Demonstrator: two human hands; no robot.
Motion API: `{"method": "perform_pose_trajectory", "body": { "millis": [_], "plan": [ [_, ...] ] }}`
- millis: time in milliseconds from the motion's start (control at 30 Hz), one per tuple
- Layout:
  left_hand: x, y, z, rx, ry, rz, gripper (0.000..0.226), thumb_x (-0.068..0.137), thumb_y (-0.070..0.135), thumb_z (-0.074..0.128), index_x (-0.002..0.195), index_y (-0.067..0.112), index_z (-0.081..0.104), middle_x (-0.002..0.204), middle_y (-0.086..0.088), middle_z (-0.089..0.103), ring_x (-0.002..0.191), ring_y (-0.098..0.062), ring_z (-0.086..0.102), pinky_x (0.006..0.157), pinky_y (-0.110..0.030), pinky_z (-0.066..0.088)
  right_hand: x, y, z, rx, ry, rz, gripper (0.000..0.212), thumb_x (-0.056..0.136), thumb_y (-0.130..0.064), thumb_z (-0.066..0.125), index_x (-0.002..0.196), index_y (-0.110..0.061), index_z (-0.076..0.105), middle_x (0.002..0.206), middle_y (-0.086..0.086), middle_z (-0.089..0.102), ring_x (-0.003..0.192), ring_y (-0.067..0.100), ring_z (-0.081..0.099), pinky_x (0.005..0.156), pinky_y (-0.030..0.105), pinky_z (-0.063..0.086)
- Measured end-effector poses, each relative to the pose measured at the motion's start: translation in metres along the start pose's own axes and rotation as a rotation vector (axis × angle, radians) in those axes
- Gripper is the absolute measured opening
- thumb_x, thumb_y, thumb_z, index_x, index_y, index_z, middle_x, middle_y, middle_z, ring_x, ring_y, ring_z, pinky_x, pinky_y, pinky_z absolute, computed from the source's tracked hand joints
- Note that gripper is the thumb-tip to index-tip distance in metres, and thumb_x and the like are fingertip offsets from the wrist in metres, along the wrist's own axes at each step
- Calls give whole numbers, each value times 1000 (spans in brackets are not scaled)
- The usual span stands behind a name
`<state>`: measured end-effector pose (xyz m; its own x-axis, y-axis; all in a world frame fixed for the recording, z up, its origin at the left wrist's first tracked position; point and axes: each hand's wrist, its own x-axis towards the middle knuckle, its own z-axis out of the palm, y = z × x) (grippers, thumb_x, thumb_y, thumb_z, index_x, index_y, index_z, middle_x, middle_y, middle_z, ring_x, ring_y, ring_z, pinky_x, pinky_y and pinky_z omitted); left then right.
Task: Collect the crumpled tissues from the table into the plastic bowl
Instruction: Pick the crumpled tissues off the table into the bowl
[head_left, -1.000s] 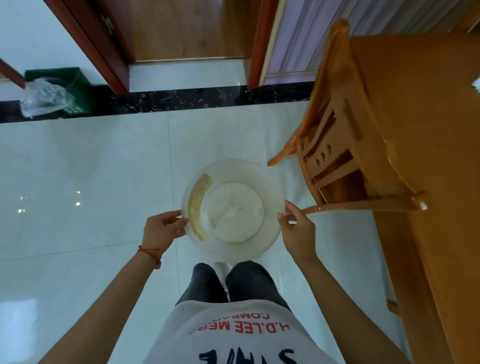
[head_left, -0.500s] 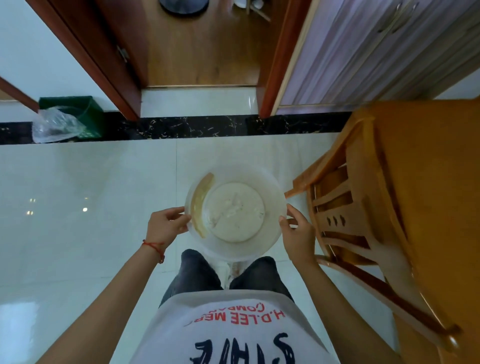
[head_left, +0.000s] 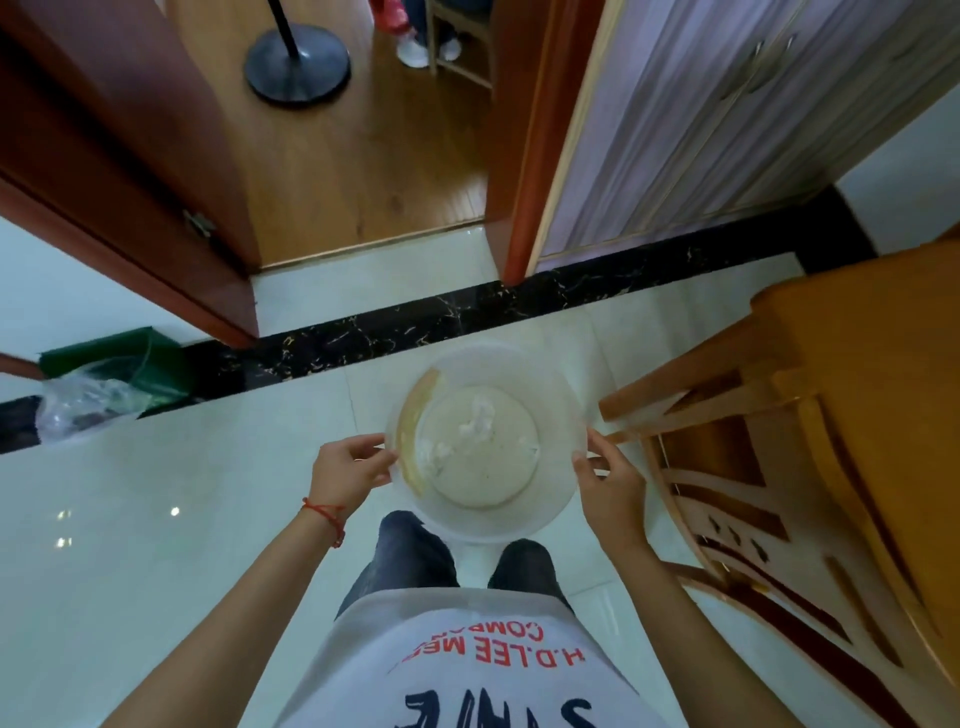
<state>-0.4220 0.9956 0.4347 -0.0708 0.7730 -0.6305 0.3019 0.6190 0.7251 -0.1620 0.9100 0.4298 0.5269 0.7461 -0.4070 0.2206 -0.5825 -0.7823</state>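
Both hands have a grip on the clear plastic bowl (head_left: 488, 441), left hand (head_left: 349, 467) and right hand (head_left: 610, 486) pinching opposite sides of the rim, held out over the glossy white tile floor (head_left: 156, 519). Some white tissues (head_left: 475, 421) sit inside. A wooden chair (head_left: 727, 467) stands just right, with an open doorway (head_left: 363, 171) ahead.

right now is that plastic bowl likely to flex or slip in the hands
Probably light: the plastic bowl is carried by rim pinches from the left hand and right hand. Its thin translucent wall may flex. It looks smooth, so possibly slippery.
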Motion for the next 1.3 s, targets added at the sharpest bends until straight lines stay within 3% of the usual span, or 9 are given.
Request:
{"method": "perform_pose_trajectory", "body": {
  "millis": [200, 333, 467, 567, 667, 767, 1067, 1200, 1300],
  "plan": [
    [62, 54, -10, 91, -60, 57, 30, 78, 2, 66, 107, -3, 64, 86, -19, 69, 66, -17, 64, 60, -15, 57, 31, -37, 23, 40, 75, 48, 31, 90, -17, 54, 121, -17, 57, 113, 5, 63, 91, 13, 55, 64, 9, 38],
    [96, 79, -3, 103, -110, 47, 35, 77, 4, 67, 111, -4, 62, 94, -23, 69, 69, -19, 67, 69, -24, 58, 57, -55, 22, 28, 121, 69, 32, 89, -17, 54, 121, -17, 56, 114, 5, 63, 90, 13, 54, 61, 7, 36],
    [122, 106, 18, 115, -143, 43, 36, 78, 3, 66, 112, -4, 61, 90, -20, 70, 74, -23, 67, 72, -27, 59, 93, -62, 15, 37, 146, 68, 31, 89, -19, 55, 120, -18, 57, 115, 8, 64, 91, 16, 57, 69, 17, 47],
    [132, 130, 38, 111, -157, 64, 30, 79, -2, 63, 109, -4, 63, 73, -8, 69, 59, -9, 67, 62, -19, 58, 117, -66, 7, 65, 163, 86, 29, 89, -21, 56, 117, -21, 58, 114, 7, 64, 92, 19, 59, 78, 40, 57],
    [144, 154, 57, 116, -174, 75, 28, 79, -3, 62, 106, -4, 64, 55, 7, 70, 54, -2, 66, 58, -17, 57, 139, -72, -2, 71, 215, 99, 29, 87, -21, 58, 117, -20, 60, 105, 4, 65, 90, 22, 61, 74, 50, 57],
    [157, 178, 76, 135, -189, 104, 27, 79, -3, 63, 105, -3, 64, 58, 7, 71, 59, -9, 67, 59, -16, 57, 160, -79, -13, 68, 242, 120, 29, 87, -21, 58, 116, -20, 60, 96, 0, 61, 88, 25, 62, 71, 52, 57],
    [205, 245, 134, 283, -343, 175, 27, 80, 2, 64, 106, -2, 65, 87, -13, 68, 78, -25, 65, 59, -14, 56, 198, -93, -36, 152, 373, 244, 29, 89, -20, 56, 118, -23, 58, 99, 2, 63, 85, 29, 65, 72, 52, 57],
    [238, 277, 161, 331, -437, 182, 20, 77, 1, 65, 97, 1, 68, 68, -1, 71, 76, -25, 66, 64, -21, 58, 213, -102, -35, 220, 507, 292, 31, 89, -15, 56, 119, -21, 58, 97, 0, 62, 83, 26, 63, 70, 52, 57],
    [264, 304, 181, 429, -507, 226, 24, 77, 0, 65, 101, -3, 67, 77, -10, 70, 68, -18, 66, 63, -19, 58, 224, -112, -31, 259, 589, 344, 30, 88, -16, 57, 117, -21, 58, 96, -2, 61, 84, 24, 62, 71, 51, 58]
  ]
}}
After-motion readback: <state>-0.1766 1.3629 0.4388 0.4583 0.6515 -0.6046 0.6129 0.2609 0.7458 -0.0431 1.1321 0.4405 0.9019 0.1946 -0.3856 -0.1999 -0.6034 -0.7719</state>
